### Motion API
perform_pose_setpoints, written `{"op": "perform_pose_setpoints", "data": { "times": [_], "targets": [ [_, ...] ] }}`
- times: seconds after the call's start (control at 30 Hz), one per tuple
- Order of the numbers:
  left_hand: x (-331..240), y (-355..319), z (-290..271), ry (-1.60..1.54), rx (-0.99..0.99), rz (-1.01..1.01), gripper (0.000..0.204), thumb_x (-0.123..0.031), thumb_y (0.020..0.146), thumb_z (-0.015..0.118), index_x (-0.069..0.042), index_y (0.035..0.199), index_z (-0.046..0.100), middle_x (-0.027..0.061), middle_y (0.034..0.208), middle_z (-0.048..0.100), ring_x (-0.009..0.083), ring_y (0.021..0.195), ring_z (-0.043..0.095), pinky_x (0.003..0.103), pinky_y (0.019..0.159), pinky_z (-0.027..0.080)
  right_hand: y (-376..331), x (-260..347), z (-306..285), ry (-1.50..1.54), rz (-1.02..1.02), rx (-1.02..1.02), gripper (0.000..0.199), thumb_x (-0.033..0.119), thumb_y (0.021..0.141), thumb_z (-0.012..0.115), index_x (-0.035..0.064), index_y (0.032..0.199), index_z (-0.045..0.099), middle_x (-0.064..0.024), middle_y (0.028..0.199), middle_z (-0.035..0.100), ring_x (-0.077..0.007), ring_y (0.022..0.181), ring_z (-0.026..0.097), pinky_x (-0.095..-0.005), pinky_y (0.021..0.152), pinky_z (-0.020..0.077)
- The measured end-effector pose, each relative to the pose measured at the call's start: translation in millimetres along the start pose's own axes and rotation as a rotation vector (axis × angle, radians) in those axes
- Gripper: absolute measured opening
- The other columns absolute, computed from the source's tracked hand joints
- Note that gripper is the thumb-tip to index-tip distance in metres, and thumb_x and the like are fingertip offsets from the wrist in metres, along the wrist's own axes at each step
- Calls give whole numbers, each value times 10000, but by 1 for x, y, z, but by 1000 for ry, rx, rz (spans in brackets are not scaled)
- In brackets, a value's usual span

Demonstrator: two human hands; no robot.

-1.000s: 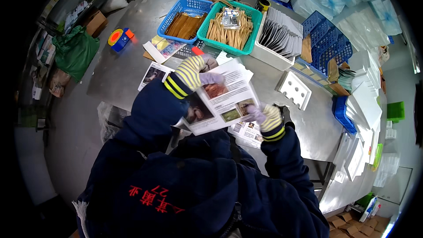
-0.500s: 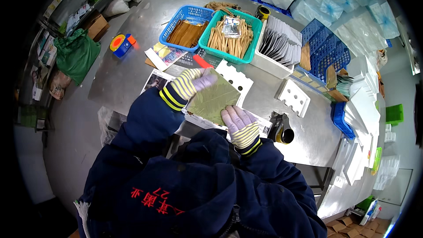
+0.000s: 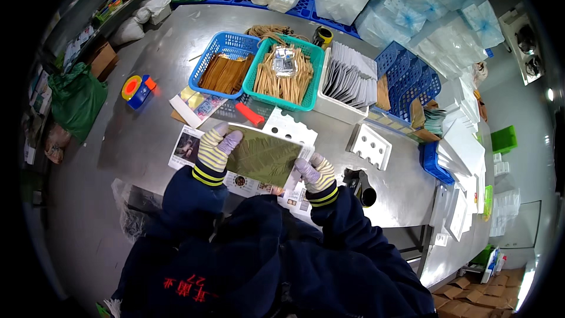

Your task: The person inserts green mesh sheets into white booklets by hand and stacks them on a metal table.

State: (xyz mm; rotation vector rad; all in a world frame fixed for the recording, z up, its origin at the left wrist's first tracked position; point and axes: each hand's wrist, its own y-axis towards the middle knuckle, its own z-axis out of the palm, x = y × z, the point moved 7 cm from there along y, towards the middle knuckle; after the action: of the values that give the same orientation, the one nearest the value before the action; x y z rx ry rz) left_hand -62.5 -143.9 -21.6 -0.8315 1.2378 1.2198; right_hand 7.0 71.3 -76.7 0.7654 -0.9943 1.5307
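A flat olive-green sheet with a leaf-like pattern (image 3: 265,156) is stretched between my two gloved hands, just over printed papers on the table. My left hand (image 3: 216,148), in a white-and-yellow striped glove with lilac fingertips, is closed on its left end. At the pale right edge, my right hand (image 3: 316,172) is closed too, with thumb and fingers pinching the border. Under the sheet lie printed newspaper pages (image 3: 247,184), partly covered. Just beyond it rests a white foam piece with round holes (image 3: 288,125), beside a red-orange handled tool (image 3: 250,113).
A blue basket of brown strips (image 3: 200,76), a teal basket of tan strips (image 3: 254,82) and a white box of grey-white packets (image 3: 338,109) line the far side. A tape dispenser (image 3: 138,91) sits left; a second holed foam piece (image 3: 371,146) and a black tape roll holder (image 3: 360,187) sit right.
The green sheet has turned from slanted to nearly level. My left hand has gone from lying over its upper edge to gripping the left end; my right has shifted to the right edge.
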Motion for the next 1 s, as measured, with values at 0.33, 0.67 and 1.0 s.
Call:
{"op": "perform_pose_setpoints", "data": {
  "times": [0.33,0.67,1.0],
  "targets": [
    [134,-12,-30,-168,-254,-396,377,-251,927,486,-19,1223,468,159,984,606,211,837,629,320,754,521,175,99,-125,-1032,-836,-414,622,204,803,623,-1,1315,337,-213,990,605,-277,822,615,-399,682,493],
    [169,-46,-33,-161,-338,-500,340,-229,926,495,-8,1185,492,157,969,620,195,790,631,287,706,520,276,132,-192,-1720,178,-579,711,236,803,563,65,1400,216,-275,1003,599,-391,949,594,-464,818,462],
    [164,-59,-20,-115,-263,-615,285,-187,918,486,-7,1135,525,125,918,637,174,771,628,285,684,525,264,100,-139,-1602,170,-411,792,379,826,555,67,1428,147,-274,1176,535,-380,1097,537,-422,927,418]
  ]
}}
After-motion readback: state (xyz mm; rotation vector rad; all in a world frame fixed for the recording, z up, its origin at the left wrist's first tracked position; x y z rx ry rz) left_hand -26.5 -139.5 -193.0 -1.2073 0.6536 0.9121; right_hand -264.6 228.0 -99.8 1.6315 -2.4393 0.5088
